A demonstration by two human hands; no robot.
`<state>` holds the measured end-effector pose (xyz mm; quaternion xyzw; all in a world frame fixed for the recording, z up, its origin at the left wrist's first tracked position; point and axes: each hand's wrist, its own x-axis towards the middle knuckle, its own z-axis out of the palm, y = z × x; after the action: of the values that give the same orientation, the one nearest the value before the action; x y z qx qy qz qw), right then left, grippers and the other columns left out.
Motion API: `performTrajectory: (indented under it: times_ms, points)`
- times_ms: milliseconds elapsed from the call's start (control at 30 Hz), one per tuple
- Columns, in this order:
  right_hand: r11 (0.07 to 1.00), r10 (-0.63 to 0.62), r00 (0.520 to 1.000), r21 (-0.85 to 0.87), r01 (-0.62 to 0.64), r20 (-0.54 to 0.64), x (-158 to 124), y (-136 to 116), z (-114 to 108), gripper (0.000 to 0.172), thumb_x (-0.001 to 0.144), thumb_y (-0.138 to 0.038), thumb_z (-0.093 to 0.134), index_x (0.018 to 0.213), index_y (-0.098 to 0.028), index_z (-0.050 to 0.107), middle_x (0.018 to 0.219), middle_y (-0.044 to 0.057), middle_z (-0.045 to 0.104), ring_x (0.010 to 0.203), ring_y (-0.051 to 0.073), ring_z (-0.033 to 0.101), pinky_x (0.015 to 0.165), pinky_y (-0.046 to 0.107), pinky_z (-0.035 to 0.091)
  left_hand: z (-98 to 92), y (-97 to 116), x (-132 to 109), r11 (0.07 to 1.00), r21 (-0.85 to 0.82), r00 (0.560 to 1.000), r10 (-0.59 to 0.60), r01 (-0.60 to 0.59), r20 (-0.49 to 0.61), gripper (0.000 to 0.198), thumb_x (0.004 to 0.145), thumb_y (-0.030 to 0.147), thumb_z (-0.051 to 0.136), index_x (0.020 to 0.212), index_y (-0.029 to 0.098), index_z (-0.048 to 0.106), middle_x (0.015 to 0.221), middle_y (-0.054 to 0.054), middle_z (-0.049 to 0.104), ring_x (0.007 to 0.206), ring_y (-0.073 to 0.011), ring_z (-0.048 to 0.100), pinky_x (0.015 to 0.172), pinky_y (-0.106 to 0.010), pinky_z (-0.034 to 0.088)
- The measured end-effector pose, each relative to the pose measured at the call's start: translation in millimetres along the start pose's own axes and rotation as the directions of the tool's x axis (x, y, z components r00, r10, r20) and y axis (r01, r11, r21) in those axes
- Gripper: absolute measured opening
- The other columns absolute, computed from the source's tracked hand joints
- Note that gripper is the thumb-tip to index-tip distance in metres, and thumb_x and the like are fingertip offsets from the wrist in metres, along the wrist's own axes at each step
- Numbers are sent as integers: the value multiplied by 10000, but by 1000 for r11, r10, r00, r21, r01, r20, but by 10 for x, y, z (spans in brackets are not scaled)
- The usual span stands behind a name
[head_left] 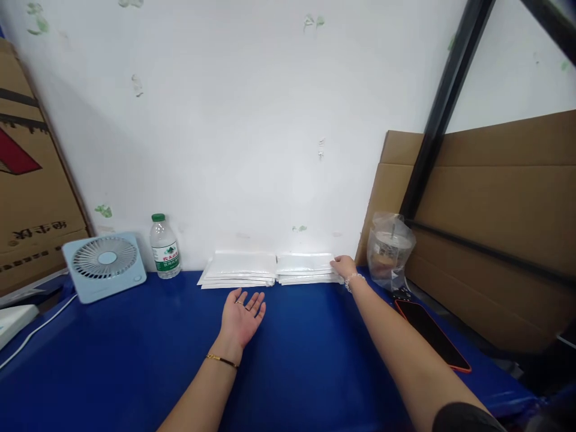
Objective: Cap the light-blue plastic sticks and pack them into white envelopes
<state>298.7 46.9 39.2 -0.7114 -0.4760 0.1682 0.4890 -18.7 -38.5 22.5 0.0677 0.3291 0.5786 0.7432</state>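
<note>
Two low stacks of flat white envelopes lie side by side against the wall, a left stack [243,264] and a right stack [306,264]. My right hand [344,267] reaches to the right end of the right stack, its fingers closed on the edge of the top envelope. Part of its grip is hidden behind the hand. Just in front of the left stack, my left hand [243,317] is held palm up with its fingers apart. It holds nothing and does not touch the envelopes.
On the blue tabletop [288,360], a light-blue fan [107,264] and a water bottle [165,249] stand at left. A plastic-wrapped container [390,249] and a phone [432,333] are on the right. Cardboard [499,240] leans behind a black metal post [443,114].
</note>
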Motion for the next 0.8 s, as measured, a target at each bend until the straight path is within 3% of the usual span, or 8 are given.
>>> performTrajectory:
  times_ms: [100, 167, 200, 300, 400, 600, 700, 800]
  points:
    - [991, -48, 997, -125, 41, -53, -15, -73, 121, 247, 669, -159, 599, 897, -76, 647, 1085, 224, 599, 1144, 338, 459, 955, 432, 330, -38, 6, 49, 999, -40, 1000, 5, -6, -28, 568, 794, 309, 523, 1304, 203, 299, 1085, -121, 518, 940, -212, 611, 668, -309, 515]
    - [960, -205, 979, -197, 200, -4, -113, -207, 315, 391, 737, -214, 561, 1111, -104, 586, 1282, 204, 485, 1235, 321, 365, 1010, 455, 261, -39, 14, 66, 998, -49, 998, 33, -35, -49, 617, 790, 301, 526, 1339, 203, 262, 1086, -117, 512, 929, -203, 612, 662, -297, 514]
    - [898, -350, 932, -250, 363, 93, -188, -285, 445, 434, 764, -247, 541, 1179, -121, 550, 1311, 184, 468, 1238, 305, 365, 1020, 454, 254, -40, 21, 73, 998, -52, 997, 43, -46, -58, 632, 789, 299, 526, 1349, 203, 249, 1086, -116, 509, 924, -199, 612, 662, -295, 514]
    - [565, -648, 580, -199, 801, 494, -462, -499, 888, 577, 738, -315, 577, 1286, -171, 469, 1343, 110, 466, 1284, 274, 320, 1057, 424, 223, -61, 51, 89, 995, -62, 995, 70, -74, -67, 645, 787, 300, 528, 1356, 207, 239, 1092, -116, 501, 909, -192, 617, 669, -293, 516]
    - [418, -694, 460, -212, 884, 554, -663, -617, 1240, 627, 661, -186, 615, 1268, -119, 477, 1303, 139, 503, 1299, 282, 301, 1075, 413, 179, -100, 87, 97, 992, -75, 992, 91, -98, -86, 629, 788, 295, 523, 1347, 215, 248, 1109, -117, 497, 894, -185, 622, 675, -292, 515]
    - [463, -724, 508, -217, 859, 467, -650, -758, 1400, 248, 809, -112, 447, 969, -134, 635, 953, 116, 672, 967, 204, 579, 991, 341, 302, -128, 115, 143, 992, -89, 991, 84, -93, -101, 499, 794, 333, 514, 1256, 209, 367, 1126, -113, 515, 917, -182, 622, 696, -285, 512]
    - [587, -747, 595, -125, 800, 297, -680, -915, 1308, 314, 912, -203, 313, 1072, -143, 577, 1023, 102, 650, 944, 184, 578, 878, 298, 397, -107, 110, 151, 994, -71, 996, 74, -78, -54, 433, 788, 356, 533, 1181, 200, 440, 1130, -112, 539, 951, -189, 615, 726, -287, 507]
    - [723, -683, 725, 220, 654, 88, -844, -1036, 1142, 283, 912, -310, 356, 986, -173, 593, 939, 58, 656, 858, 176, 586, 767, 268, 437, -61, 95, 107, 995, -25, 995, 93, -92, 31, 392, 784, 401, 553, 1116, 202, 498, 1146, -104, 556, 1016, -198, 596, 771, -294, 499]
